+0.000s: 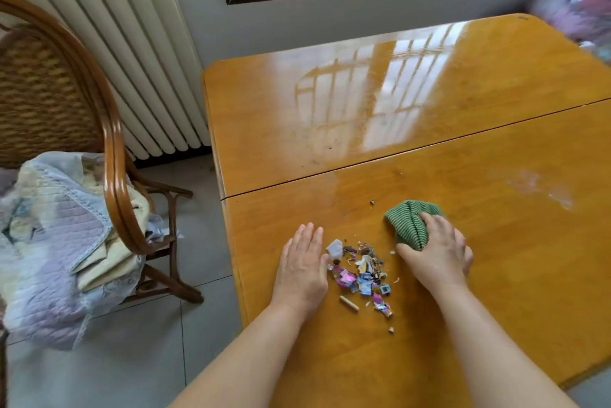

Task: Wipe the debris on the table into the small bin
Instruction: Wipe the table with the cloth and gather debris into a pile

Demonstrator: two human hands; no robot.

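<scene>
On the near left part of the worktop point(429, 150) a small heap of debris point(360, 272) lies between the two hands: torn shiny wrappers, a pale scrap, brown crumbs and a short wooden stick at its near edge. A few stray crumbs sit apart from the heap, one on the far side near the cloth and one nearer the person.

The left hand point(302, 264) lies flat and open on the worktop, fingers together, its edge just beside the heap like a wall. The right hand point(436, 254) is closed around a bunched green cloth point(411, 222), pressing it to the wood just to the right of the heap.

No bin is in view, so its place cannot be told. That is the main risk: the heap sits close to the left edge of the worktop, above the tiled floor point(172, 335), and a sweep over that edge with nothing held beneath would scatter the bits. The light wrappers could also flick away under a fast stroke, and the stick could roll off on its own. The outlying crumbs are likely to be missed unless the cloth circles wide. A chair point(109, 130) draped with bedding stands well to the left.
</scene>
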